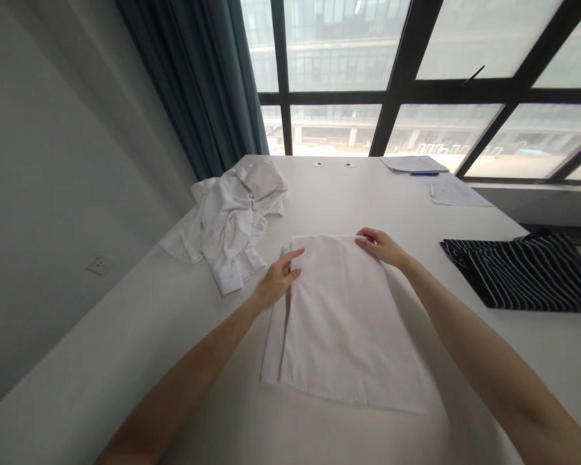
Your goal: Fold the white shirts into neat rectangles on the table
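A folded white garment (343,323) lies flat on the white table (319,187), in front of me. My left hand (278,279) rests against its left side, fingers spread and touching the cloth. My right hand (381,248) lies on the top right corner of the fold, fingers curved over the edge, and does not visibly pinch it. Neither hand lifts the cloth. To the left of my left hand lies a crumpled white shirt (227,219), apart from the folded piece.
A dark garment with white stripes (518,271) lies at the table's right edge. Sheets of paper (458,192) and a blue pen (423,173) sit at the far right. A grey wall runs along the left, and large windows stand beyond the far end.
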### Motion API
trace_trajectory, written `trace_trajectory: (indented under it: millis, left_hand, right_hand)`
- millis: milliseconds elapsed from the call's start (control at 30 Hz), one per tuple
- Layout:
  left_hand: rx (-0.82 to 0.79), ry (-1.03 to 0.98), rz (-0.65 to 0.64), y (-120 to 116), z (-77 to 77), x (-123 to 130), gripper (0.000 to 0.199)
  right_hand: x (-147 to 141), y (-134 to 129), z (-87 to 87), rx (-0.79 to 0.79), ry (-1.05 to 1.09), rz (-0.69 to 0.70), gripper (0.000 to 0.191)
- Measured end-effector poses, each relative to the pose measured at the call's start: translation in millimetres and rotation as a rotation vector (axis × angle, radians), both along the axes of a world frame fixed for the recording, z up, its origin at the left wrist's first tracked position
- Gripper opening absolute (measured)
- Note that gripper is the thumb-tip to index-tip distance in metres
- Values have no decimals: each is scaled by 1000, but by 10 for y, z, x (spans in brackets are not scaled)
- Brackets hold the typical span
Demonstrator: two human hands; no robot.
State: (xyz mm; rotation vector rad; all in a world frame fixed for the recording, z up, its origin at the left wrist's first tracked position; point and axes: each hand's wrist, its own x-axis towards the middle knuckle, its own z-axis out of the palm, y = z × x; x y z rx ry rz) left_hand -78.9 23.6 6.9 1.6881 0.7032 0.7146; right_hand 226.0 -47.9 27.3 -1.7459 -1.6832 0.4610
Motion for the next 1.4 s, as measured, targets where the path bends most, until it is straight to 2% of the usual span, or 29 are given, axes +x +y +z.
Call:
trace_trajectory:
  millis: [100, 167, 267, 367, 500, 633, 700, 867, 1067, 1167, 1267, 1400]
  left_hand:
    - [-42, -99, -37, 81, -38, -35, 56]
    - [-73, -131, -40, 127, -74, -63, 56]
    - [-122, -86, -10, 133, -125, -100, 60]
    - [-111, 6, 25, 34, -132, -133, 62]
    - [9, 153, 29, -219, -35, -199, 66]
    - [152, 214, -81, -446, 89, -288, 52]
    - [164, 196, -79, -493, 113, -327, 44]
    - [117, 228, 91, -434, 69, -377, 43]
    - [74, 395, -5, -373, 105, -403, 42]
    - [66, 503, -38, -406, 133, -420, 47]
    - [79, 478, -30, -433, 123, -433, 47]
    - [96, 431, -22, -408, 97, -453, 45]
  right_hand:
    - [39, 88, 35, -22, 86, 45, 47]
    - [38, 150, 5, -29, 27, 50, 49]
    - [-14, 228, -106, -52, -109, 52, 41]
    - [-83, 251, -228, -53, -219, 37, 32]
    - [-123, 218, -302, -49, -344, 8, 29]
    - [-125, 196, -287, -70, -435, 5, 32]
    - [-127, 197, -272, -88, -474, 6, 35]
    - [-139, 216, -242, -128, -528, -18, 41]
    - [-162, 227, -203, -172, -505, -53, 31]
    - [-263, 120, -152, -154, -499, -100, 33]
    - [-478, -148, -60, -58, -517, -110, 44]
    - [-835, -675, 57, 50, -523, 70, 38]
